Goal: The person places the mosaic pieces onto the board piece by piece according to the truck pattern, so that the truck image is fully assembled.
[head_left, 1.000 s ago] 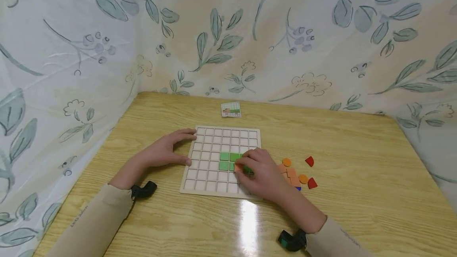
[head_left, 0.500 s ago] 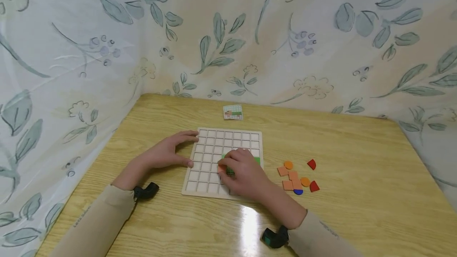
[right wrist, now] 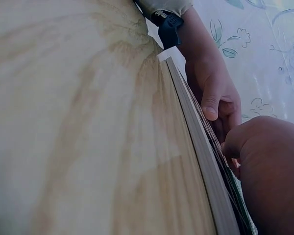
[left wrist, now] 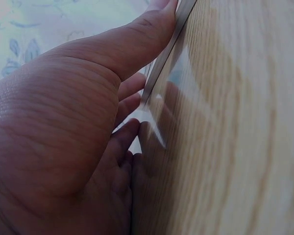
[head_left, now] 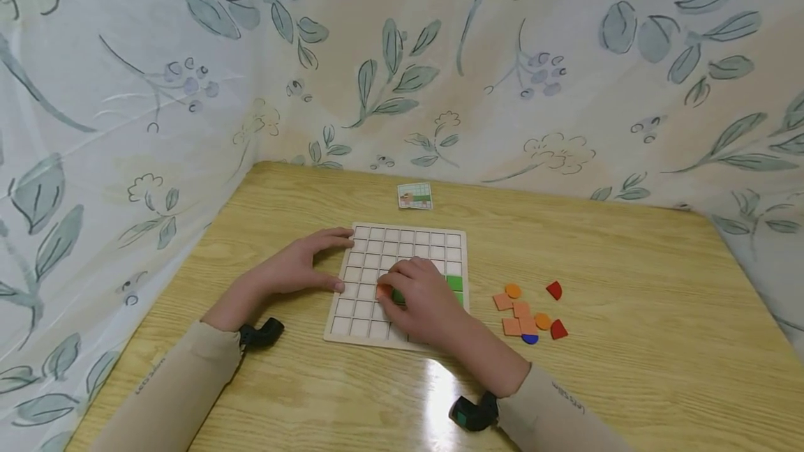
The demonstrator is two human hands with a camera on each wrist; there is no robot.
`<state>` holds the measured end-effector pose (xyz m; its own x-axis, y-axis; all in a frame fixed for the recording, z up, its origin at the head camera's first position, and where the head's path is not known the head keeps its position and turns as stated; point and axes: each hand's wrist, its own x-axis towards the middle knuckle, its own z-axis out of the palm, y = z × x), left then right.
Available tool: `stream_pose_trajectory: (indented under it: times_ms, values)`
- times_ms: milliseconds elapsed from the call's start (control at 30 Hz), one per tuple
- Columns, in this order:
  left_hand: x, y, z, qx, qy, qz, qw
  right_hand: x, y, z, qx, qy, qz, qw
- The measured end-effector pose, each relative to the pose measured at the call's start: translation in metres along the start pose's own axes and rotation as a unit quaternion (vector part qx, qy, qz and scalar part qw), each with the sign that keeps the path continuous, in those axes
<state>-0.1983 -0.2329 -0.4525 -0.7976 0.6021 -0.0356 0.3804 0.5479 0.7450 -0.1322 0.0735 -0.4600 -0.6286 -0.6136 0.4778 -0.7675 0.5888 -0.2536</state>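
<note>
A pale wooden grid board (head_left: 359, 327) lies on the table. My right hand (head_left: 422, 302) is over its middle and pinches an orange square tile (head_left: 382, 292) between thumb and fingers, at a cell left of the green tiles (head_left: 454, 283). The hand covers part of the green tiles. My left hand (head_left: 292, 265) is spread at the board's left side, thumb and fingertips touching the edge. In the left wrist view the thumb (left wrist: 147, 36) rests along the board's edge. In the right wrist view the right hand (right wrist: 274, 171) hides the tile.
Right of the board lie several orange squares (head_left: 521, 309), orange discs (head_left: 512, 291), red quarter-circle pieces (head_left: 554, 290) and a blue rounded piece (head_left: 530, 339). Behind the board lies a small picture card (head_left: 414, 197). A floral cloth (head_left: 402, 89) hangs at the table's back and left.
The right hand has moved left across the board with the orange tile, from over the green tiles to the cells left of them. The left hand has stayed at the board's edge.
</note>
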Motion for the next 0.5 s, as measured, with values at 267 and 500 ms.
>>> stream_pose_trajectory:
  times_ms: [267, 500]
  values:
    - [0.0005, 0.0009, -0.0005, 0.004, 0.004, 0.004, 1.0, -0.0004, 0.0005, 0.0002, 0.0, -0.014, 0.008, 0.9999]
    - [0.0013, -0.001, 0.0005, 0.005, 0.003, 0.004, 1.0, -0.0003, -0.0009, -0.0007, 0.007, -0.013, 0.008, 0.9999]
